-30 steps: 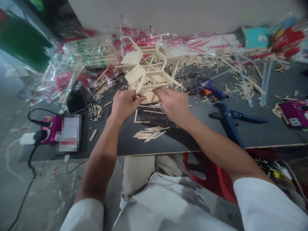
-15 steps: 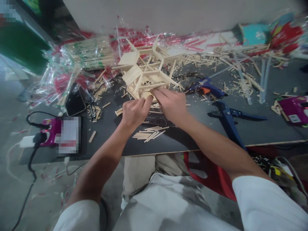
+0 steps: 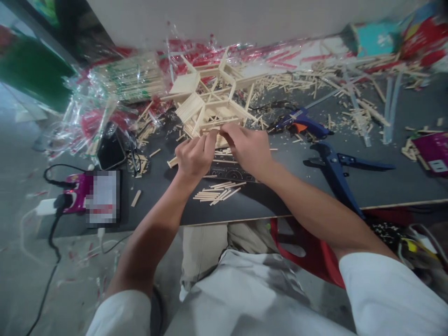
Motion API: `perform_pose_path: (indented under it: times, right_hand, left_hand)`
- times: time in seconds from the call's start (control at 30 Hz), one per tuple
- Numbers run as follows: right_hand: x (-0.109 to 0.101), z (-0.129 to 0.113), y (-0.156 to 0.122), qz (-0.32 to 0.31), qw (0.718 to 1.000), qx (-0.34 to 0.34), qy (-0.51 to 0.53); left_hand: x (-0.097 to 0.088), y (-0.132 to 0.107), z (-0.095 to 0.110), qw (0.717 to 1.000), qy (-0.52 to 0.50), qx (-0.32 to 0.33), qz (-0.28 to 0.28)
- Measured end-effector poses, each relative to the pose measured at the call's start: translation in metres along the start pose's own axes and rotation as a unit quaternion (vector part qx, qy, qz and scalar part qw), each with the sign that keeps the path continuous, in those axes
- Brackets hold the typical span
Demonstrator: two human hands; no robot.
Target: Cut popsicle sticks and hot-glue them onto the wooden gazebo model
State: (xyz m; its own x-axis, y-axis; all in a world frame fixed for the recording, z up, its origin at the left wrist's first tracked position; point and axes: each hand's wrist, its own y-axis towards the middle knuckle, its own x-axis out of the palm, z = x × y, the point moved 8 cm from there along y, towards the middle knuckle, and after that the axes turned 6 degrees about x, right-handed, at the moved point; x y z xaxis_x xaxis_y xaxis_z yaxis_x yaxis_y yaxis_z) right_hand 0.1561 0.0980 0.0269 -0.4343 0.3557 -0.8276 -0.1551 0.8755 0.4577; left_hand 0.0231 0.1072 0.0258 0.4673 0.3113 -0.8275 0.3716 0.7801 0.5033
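Note:
A model built of pale wooden sticks (image 3: 189,108), with flat panels and open star-like framing, stands on the dark table. At its near side my left hand (image 3: 194,156) is closed, thumb and fingers pinched together. My right hand (image 3: 249,151) is closed too, its bent fingertips almost meeting the left ones at the model's front edge. Whatever lies between the fingertips is hidden. Below the hands are a dark strip with printed markings (image 3: 229,174) and a small pile of loose sticks (image 3: 219,193).
To the right lie a blue glue gun (image 3: 310,127) and a blue-handled cutter (image 3: 332,168). A phone (image 3: 103,198) and a purple power strip (image 3: 76,189) sit at the left. Plastic-wrapped stick bundles (image 3: 133,77) and scattered offcuts cover the back.
Both hands have shifted slightly up in the picture, and the left fingers are raised more upright. The whole view has moved a little; the hands stay at the model's front edge.

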Motion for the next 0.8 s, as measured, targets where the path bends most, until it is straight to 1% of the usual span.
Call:
perform_pose_path:
  times: [0.13,0.3,0.37,0.43,0.53,0.6,0.67,0.73,0.8]
  right_hand:
    - [-0.005,0.0,0.0,0.014,1.0,-0.009,0.007]
    - [-0.022,-0.007,-0.007,0.005,1.0,0.0,0.024]
    - [-0.027,-0.013,-0.012,0.003,0.999,-0.009,0.031]
    - [-0.025,-0.021,-0.017,-0.013,0.999,-0.04,0.032]
    - [-0.01,-0.029,-0.021,-0.067,0.992,-0.102,0.03]
    - [-0.001,-0.024,-0.021,-0.102,0.988,-0.113,0.03]
    - [0.004,-0.012,-0.017,-0.127,0.986,-0.099,0.032]
    - [0.004,0.003,-0.011,-0.141,0.986,-0.078,0.037]
    - [0.0,0.018,-0.004,-0.138,0.988,-0.05,0.041]
  left_hand:
    - [0.001,0.002,-0.001,1.0,-0.003,-0.008,-0.013]
    - [-0.003,0.0,0.001,1.0,0.005,0.006,-0.006]
    - [-0.005,0.0,0.003,1.0,0.016,0.011,-0.007]
    - [-0.005,0.001,0.004,0.999,0.027,0.014,-0.011]
    - [-0.005,0.001,0.003,1.0,0.029,0.006,-0.005]
    - [-0.006,0.001,0.001,1.0,0.029,0.0,0.008]
    - [-0.006,0.001,0.0,0.999,0.041,0.004,0.021]
    - [-0.005,0.001,0.001,0.997,0.059,0.022,0.036]
    - [-0.006,0.001,0.002,0.994,0.072,0.042,0.067]
